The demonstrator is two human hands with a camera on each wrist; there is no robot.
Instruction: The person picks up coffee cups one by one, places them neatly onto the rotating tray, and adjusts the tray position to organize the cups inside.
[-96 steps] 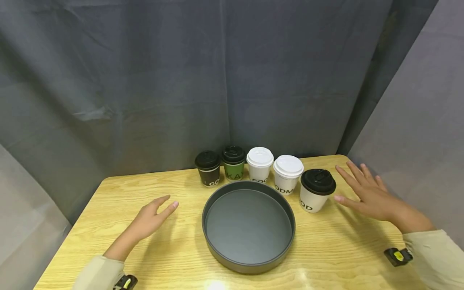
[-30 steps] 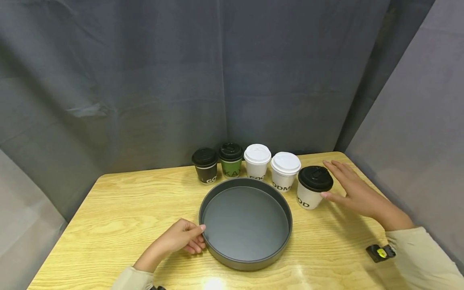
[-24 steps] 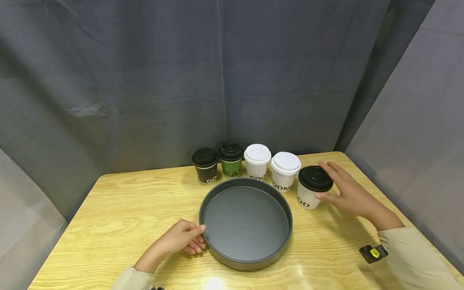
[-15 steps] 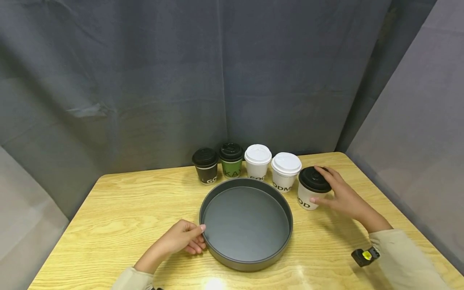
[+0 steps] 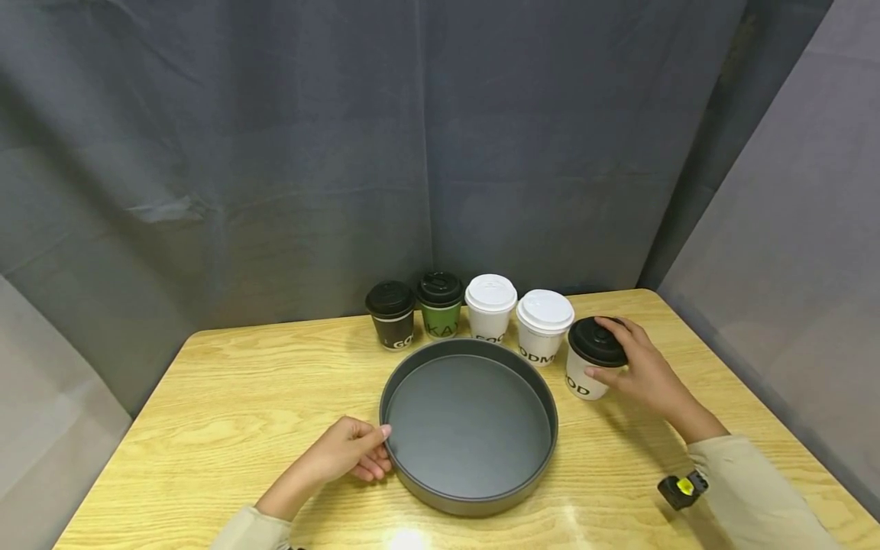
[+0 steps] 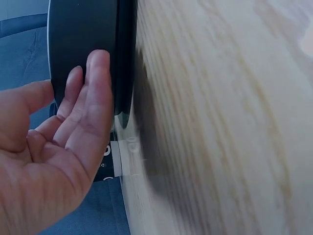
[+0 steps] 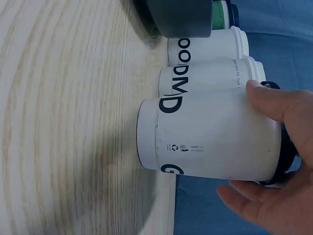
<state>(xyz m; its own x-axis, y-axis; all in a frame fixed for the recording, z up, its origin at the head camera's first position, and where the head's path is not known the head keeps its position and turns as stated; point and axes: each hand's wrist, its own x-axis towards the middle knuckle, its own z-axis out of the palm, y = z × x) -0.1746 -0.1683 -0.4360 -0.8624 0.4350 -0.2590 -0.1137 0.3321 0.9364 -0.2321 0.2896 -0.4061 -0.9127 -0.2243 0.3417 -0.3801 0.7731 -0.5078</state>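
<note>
My left hand (image 5: 348, 451) pinches the left side of a round dark grey pan (image 5: 469, 500), thumb at the rim and fingers against the outer wall (image 6: 80, 34). The pan stands flat on the table with nothing in it. My right hand (image 5: 642, 372) grips a white paper coffee cup with a black lid (image 5: 586, 380), at the right end of a row. In the right wrist view the thumb lies on the side of this coffee cup (image 7: 215, 137) near the lid, with fingers around the far side. The cup stands upright; my palm partly hides its lid.
Left of the held cup stand two white-lidded cups (image 5: 541, 340) (image 5: 490, 317), a green cup (image 5: 441, 319) and a black cup (image 5: 394, 330), both black-lidded. They line the pan's far side on the wooden table (image 5: 227, 412). Grey curtains (image 5: 309, 191) rise behind and at the sides.
My left hand came right and down to the pan's rim, then stayed there. My right hand moved left onto the black-lidded white cup and closed around it. The cups and pan keep their places.
</note>
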